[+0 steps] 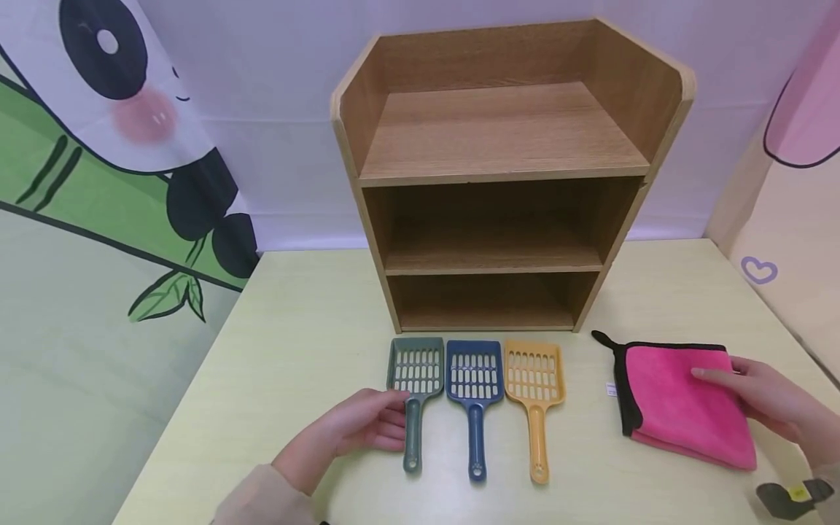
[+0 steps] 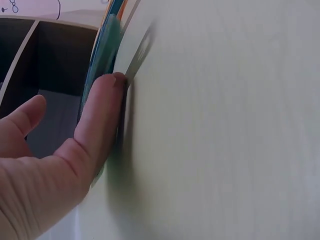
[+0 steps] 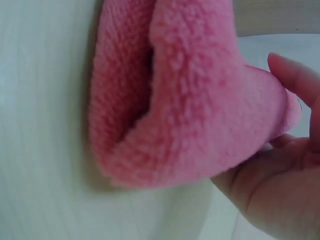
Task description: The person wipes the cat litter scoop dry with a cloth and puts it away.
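Three slotted litter scoops lie side by side, handles toward me: a grey-green scoop (image 1: 413, 434), a blue scoop (image 1: 476, 445) and a yellow scoop (image 1: 538, 445). My left hand (image 1: 367, 423) is beside the green one, its fingertips right at the handle and neck. In the left wrist view that hand (image 2: 65, 155) has its thumb spread away from an extended finger along the scoop's edge. On the right lies a folded pink towel (image 1: 682, 401) with black trim and a loop. My right hand (image 1: 774, 394) grips its right edge, thumb on top, fingers partly hidden underneath.
Behind the scoops stands a wooden shelf unit (image 1: 505, 179) with a raised-side top and two open compartments. All of it rests on a pale wood table (image 1: 308, 328). A printed cloth (image 1: 289, 109) hangs behind, and a white tag (image 1: 612, 389) shows beside the towel.
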### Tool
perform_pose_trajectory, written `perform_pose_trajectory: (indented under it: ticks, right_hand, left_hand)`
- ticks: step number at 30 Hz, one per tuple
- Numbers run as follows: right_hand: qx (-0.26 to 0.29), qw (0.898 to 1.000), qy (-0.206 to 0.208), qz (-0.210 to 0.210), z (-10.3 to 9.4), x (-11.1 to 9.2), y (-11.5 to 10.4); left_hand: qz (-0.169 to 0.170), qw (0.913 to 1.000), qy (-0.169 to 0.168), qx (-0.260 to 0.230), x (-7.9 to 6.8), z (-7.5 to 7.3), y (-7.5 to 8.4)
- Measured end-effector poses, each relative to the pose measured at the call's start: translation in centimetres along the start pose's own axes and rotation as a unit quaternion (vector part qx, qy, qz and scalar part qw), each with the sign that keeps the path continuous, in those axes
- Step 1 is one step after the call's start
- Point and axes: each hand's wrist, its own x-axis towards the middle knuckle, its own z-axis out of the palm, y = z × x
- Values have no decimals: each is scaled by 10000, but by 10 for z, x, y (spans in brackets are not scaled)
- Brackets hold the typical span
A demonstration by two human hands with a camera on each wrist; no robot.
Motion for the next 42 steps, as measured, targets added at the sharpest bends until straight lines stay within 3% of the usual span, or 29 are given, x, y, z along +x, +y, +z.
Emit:
perform_pose_trajectory:
  ticks: [4, 8, 12, 16, 19, 23, 26, 31, 37, 39, 42]
  right_hand:
    - [-7, 9993, 246, -284, 3, 1, 2]
    - [376, 9956, 664, -549, 5, -2, -4]
    - [694, 9887, 1041, -826, 10, -9, -21]
    - [478, 9826, 1392, -1130, 21, -17, -42]
    - [194, 9776, 1596, -1357, 30, -22, -56]
    - [-121, 9712, 1742, -1622, 42, -25, -72]
    - [-277, 9674, 1775, -1783, 51, -25, -81]
    - [-507, 9617, 1753, -2047, 60, -26, -97]
    - [-691, 9545, 1828, -2255, 68, -29, -120]
    - [-707, 9519, 1890, -2306, 72, -29, -129]
    - [-737, 9477, 2009, -2367, 78, -30, -141]
  left_hand:
    - [158, 9998, -8, 95, 2, 3, -4]
    - [559, 9938, 381, 882, -2, 3, -6]
    - [896, 9731, 989, 1876, -10, 2, -4]
    - [970, 9452, 1583, 2684, -17, 1, 0]
    - [1137, 9083, 2107, 3430, -20, 1, 3]
    - [1362, 8394, 2779, 4468, -26, 3, 8]
    - [1535, 7974, 3062, 4969, -32, 5, 12]
    - [2056, 7484, 3392, 5316, -37, 6, 20]
    - [2984, 6861, 3604, 5570, -37, 8, 26]
    - [3188, 6716, 3532, 5679, -36, 11, 30]
    - [3376, 6651, 3290, 5792, -35, 18, 38]
